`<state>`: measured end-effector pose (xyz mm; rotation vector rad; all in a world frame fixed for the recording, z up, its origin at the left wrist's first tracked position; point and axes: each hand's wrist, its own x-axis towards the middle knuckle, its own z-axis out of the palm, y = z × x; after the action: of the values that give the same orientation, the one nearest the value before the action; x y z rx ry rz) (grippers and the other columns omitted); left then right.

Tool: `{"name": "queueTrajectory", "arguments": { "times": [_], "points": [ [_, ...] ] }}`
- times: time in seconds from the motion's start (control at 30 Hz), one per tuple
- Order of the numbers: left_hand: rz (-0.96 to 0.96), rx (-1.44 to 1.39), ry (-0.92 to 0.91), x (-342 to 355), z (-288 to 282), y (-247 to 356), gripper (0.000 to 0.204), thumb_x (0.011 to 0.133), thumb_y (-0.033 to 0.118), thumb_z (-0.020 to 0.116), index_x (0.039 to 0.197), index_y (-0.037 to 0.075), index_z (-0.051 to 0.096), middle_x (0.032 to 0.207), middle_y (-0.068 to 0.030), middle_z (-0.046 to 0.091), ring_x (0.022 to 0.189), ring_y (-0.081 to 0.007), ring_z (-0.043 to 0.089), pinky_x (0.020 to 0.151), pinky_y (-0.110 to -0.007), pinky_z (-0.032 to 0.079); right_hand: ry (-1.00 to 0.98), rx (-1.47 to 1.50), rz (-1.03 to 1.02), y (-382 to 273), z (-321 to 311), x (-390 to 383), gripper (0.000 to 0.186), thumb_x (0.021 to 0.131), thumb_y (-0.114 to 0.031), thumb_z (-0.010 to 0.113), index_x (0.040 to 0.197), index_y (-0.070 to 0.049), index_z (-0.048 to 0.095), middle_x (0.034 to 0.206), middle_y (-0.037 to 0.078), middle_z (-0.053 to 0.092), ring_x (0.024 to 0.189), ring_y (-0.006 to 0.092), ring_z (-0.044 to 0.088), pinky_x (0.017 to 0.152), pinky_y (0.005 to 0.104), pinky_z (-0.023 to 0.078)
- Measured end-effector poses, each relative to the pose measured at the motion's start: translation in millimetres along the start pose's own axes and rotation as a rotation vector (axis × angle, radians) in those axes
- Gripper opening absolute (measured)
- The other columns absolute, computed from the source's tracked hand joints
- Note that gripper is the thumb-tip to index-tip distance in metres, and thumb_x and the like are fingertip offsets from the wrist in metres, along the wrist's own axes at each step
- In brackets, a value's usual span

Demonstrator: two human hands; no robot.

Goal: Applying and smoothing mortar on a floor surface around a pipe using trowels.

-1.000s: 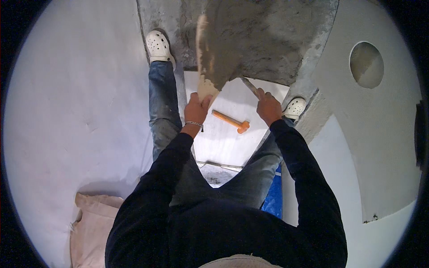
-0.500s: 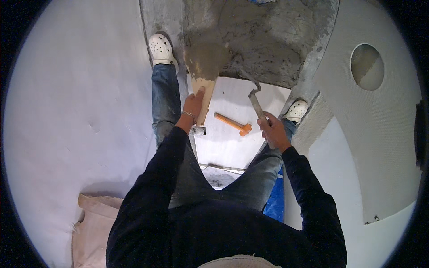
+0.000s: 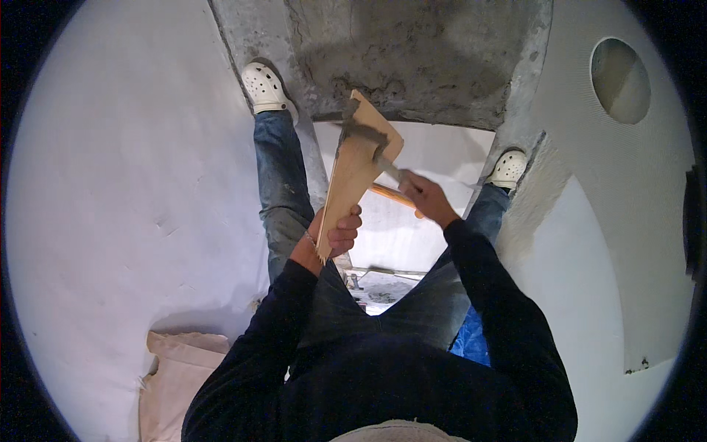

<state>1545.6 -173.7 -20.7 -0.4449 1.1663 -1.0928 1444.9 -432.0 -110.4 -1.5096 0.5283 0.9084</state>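
- Left hand (image 3: pixel 340 232): fingers curled around the lower end of a wooden board (image 3: pixel 359 163), gripping it from beneath; thumb side hidden behind the wood.
- Wooden board: pale, flat, roughly rectangular; rises from the left hand up and slightly right, tilted, its upper end near the lower edge of the grey plastered surface (image 3: pixel 420 59). A dab of grey mortar (image 3: pixel 362 131) sits on its upper face.
- Right hand (image 3: pixel 425 195): closed around the handle of a trowel (image 3: pixel 375 147); lies just right of the board, higher than the left hand.
- Trowel: metal blade, grey with mortar, laid across the board's upper part, touching the mortar there; shank runs down and right into the right hand.
- Grey plastered surface: rough, dark grey, fills the top centre, above both hands.
- Orange-handled tool (image 3: pixel 394 197): lies on the white floor (image 3: pixel 412 155) below the hands, partly hidden behind the right hand and the board; its kind cannot be told.
- White clogs: one (image 3: pixel 264 86) at upper left, one (image 3: pixel 508 168) at right, feet set wide apart on either side of the hands.
- Blue jeans (image 3: pixel 283 191), spattered grey; dark sleeves (image 3: pixel 501 309) on both arms.
- Tan sack (image 3: pixel 180 376): lower left, well apart from the hands.
- White panel with a round hole (image 3: pixel 620 81): far right.
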Motion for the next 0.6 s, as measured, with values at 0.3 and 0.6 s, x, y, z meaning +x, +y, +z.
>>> {"name": "queueTrajectory", "arguments": {
  "times": [0.3,0.6],
  "points": [
    [0.384,0.551,1.061,5,15,15,0.052,0.095,0.063,0.047,0.068,0.019,0.048,0.047,0.0030,0.036,0.034,-0.0138,0.035,0.032,-0.029,0.026,0.250,-0.189,0.201,-40,-21,19,0.037,0.098,-0.039,0.049,0.122,-0.013,0.059,0.088,0.018,0.068,0.080,0.0381,0.066,0.071,0.0467,0.052],
    [0.309,0.833,1.098,20,16,19,0.062,0.094,0.067,0.044,0.068,0.010,0.049,0.052,-0.0041,0.044,0.037,-0.0176,0.044,0.035,-0.033,0.038,0.168,-0.414,-0.049,-31,-38,-11,0.040,0.096,-0.037,0.054,0.127,-0.012,0.057,0.087,0.018,0.067,0.081,0.0362,0.065,0.072,0.0442,0.053]
  ]
}}
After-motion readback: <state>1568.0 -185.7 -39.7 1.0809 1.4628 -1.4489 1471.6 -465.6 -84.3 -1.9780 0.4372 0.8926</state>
